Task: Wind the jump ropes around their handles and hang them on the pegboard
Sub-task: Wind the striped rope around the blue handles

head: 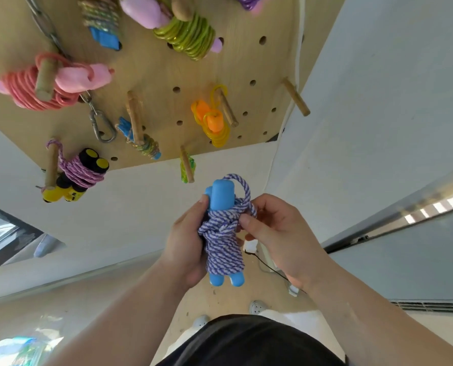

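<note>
A jump rope with two blue handles (pixel 221 198) and purple-and-white braided cord (pixel 224 249) wound round them is held upright below the wooden pegboard (pixel 151 75). My left hand (pixel 188 241) grips the bundle from its left side. My right hand (pixel 270 228) pinches the cord at the upper right of the winding, where a loop (pixel 242 187) stands up beside the handle tops. A knot-like crossing sits in the middle of the winding. An unused wooden peg (pixel 296 97) sticks out at the board's right edge.
Wound ropes hang on other pegs: pink (pixel 48 83), green (pixel 188 35), orange (pixel 214 120), purple with black-and-yellow handles (pixel 80 173), blue multicolour (pixel 140 138). A chain with a carabiner (pixel 101 125) hangs at left. White walls surround the board; a cable lies on the floor below.
</note>
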Available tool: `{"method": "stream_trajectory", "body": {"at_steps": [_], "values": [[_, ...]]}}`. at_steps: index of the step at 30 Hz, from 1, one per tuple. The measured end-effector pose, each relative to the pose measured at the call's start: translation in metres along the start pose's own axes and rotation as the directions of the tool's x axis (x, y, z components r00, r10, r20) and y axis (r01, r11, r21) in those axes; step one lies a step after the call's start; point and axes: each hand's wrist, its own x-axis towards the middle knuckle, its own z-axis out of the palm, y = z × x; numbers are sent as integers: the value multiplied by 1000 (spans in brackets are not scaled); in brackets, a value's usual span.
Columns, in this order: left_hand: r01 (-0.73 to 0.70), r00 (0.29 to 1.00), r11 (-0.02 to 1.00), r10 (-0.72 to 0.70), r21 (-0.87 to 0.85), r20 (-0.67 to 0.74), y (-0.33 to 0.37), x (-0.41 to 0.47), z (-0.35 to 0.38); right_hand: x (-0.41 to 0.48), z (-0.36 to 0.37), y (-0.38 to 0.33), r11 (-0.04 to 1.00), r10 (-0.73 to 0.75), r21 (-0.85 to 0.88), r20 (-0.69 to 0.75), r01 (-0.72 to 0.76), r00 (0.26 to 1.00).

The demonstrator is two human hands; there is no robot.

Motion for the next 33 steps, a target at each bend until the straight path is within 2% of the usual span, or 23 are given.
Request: {"method": "stream_trajectory", "body": {"at_steps": [2, 5, 7, 9, 12, 14, 17, 21, 25, 27, 31, 33], "values": [[-13, 999, 997, 17, 76, -52, -5, 6, 8, 3, -6, 2, 1000, -31, -2, -53, 31, 998], [-90, 978, 934, 148, 347, -145, -14, 18, 16, 12, -19, 3, 999, -39, 25, -116, 42, 992], [-88, 983, 947, 133, 310, -129, -14, 22, 28, 20, -29, 3, 999, -40, 13, -86, 41, 995], [-107, 984, 948, 144, 299, -103, -12, 26, 38, 28, -38, 4, 995, -54, -82, -42, 51, 998], [-205, 968, 875, 247, 438, -42, -10, 37, 55, 40, -52, 0, 972, -107, -207, 37, 112, 994], [-212, 953, 860, 288, 465, -97, -9, 44, 70, 48, -66, -4, 957, -154, -234, 99, 173, 983], [-194, 918, 867, 326, 459, -228, -10, 63, 88, 64, -92, -2, 975, -149, -141, 158, 172, 976], [-256, 854, 763, 466, 593, -232, -18, 94, 112, 88, -126, 5, 980, -161, -86, 168, 177, 972], [-309, 840, 553, 541, 774, -50, -24, 117, 127, 117, -164, 10, 973, -185, -117, 135, 201, 973], [-315, 820, 472, 572, 824, -13, -26, 127, 134, 131, -180, 8, 964, -215, -130, 123, 230, 969], [-342, 705, 396, 707, 852, -45, -26, 146, 146, 155, -194, -1, 956, -284, -59, 71, 288, 956], [-343, 673, 417, 734, 842, -90, -23, 152, 153, 165, -197, -6, 943, -324, -59, 65, 328, 944]]}}
